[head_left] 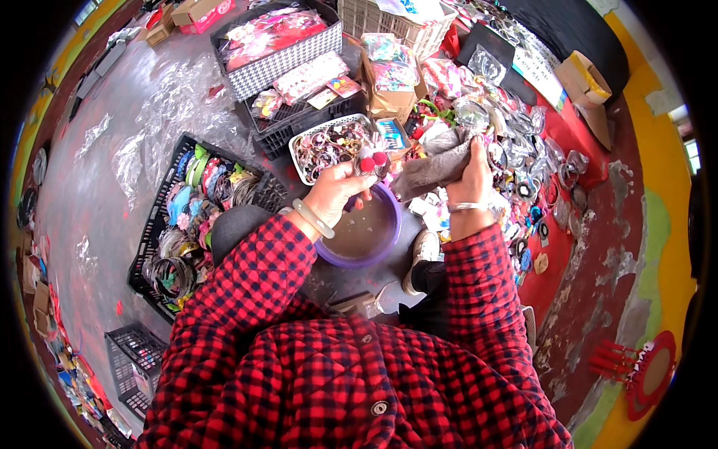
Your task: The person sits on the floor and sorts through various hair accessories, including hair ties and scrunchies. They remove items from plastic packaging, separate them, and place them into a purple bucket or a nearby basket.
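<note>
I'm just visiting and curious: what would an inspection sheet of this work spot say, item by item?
Surface: grey concrete floor, stained, with clear plastic sheet lying on it.
Job's things: small hair accessory with red pompoms; grey cloth; purple basin of murky water below both.
Clutter: black crate of hairbands, white basket of hair ties, black-and-white checked basket, cardboard boxes, many bagged trinkets on a red mat.
Hands: left hand pinches the accessory; right hand grips the cloth.
Cables: nothing seen.
Surroundings: yellow-painted floor border; empty black crate at lower left.
</note>
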Tool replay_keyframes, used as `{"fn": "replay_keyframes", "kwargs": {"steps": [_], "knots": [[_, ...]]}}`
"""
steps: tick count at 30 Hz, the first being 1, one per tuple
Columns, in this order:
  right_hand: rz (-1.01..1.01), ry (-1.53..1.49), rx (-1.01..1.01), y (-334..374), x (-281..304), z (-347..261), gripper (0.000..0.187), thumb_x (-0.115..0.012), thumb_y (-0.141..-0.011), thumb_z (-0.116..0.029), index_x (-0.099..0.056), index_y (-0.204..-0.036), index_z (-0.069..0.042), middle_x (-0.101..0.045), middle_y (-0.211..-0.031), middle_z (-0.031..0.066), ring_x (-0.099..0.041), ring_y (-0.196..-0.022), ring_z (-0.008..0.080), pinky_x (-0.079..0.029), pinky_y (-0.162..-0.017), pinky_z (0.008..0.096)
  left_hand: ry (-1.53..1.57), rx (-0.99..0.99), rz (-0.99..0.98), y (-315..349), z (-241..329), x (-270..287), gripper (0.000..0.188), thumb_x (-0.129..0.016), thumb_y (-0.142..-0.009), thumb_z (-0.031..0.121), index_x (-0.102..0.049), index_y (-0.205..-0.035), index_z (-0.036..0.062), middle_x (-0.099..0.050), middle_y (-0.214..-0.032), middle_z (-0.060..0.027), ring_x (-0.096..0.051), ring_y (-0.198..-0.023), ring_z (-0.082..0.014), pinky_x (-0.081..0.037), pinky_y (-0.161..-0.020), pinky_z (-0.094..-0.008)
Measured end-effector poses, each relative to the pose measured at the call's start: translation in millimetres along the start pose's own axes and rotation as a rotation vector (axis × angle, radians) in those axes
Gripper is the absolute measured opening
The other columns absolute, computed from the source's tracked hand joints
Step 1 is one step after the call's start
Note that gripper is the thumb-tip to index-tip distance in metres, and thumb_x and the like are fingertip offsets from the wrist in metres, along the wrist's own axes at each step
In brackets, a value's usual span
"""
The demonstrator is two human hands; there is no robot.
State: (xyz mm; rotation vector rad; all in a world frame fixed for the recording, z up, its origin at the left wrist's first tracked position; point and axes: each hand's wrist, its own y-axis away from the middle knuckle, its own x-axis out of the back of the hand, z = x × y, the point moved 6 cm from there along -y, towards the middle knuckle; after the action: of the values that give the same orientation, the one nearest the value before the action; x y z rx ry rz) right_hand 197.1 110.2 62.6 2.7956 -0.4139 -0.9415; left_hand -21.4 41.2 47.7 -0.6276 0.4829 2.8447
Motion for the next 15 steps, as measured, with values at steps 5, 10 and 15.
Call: {"fn": "replay_keyframes", "kwargs": {"steps": [5, 10, 15], "knots": [[-0.099, -0.086, -0.211, 21, -27, 8, 0.029, -0.047, -0.087, -0.021, -0.054, -0.108, -0.003, -0.059, -0.104, 0.0119, -0.058, -0.094, 0.0266, -0.046, -0.084, 0.0417, 0.06, -0.076, 0.006, -5, -4, 11, 0.012, -0.059, -0.082, 0.009, -0.057, -0.091, 0.0009, -0.061, -0.082, -0.0069, -0.056, -0.062, -0.0126, -0.042, -0.057, -0.0239], [-0.352, 0.229, 0.195, 56, -70, 2, 0.036, -0.049, -0.082, 0.005, -0.043, -0.117, -0.005, -0.056, -0.098, 0.0058, -0.055, -0.085, 0.0143, -0.047, -0.075, 0.026, 0.015, -0.167, 0.085, -9, -8, 12, 0.016, -0.059, -0.08, 0.006, -0.057, -0.094, 0.0001, -0.061, -0.085, -0.0049, -0.056, -0.065, -0.0126, -0.041, -0.058, -0.0237], [-0.604, 0.927, 0.8, 76, -88, 40, 0.031, -0.054, -0.076, 0.01, -0.062, -0.101, -0.006, -0.061, -0.107, 0.0102, -0.055, -0.103, 0.022, -0.042, -0.09, 0.0315, 0.047, -0.114, 0.048, -8, -11, 2, 0.014, -0.054, -0.08, 0.001, -0.059, -0.092, 0.0045, -0.058, -0.077, 0.0, -0.05, -0.062, -0.009, -0.039, -0.055, -0.0219]]}}
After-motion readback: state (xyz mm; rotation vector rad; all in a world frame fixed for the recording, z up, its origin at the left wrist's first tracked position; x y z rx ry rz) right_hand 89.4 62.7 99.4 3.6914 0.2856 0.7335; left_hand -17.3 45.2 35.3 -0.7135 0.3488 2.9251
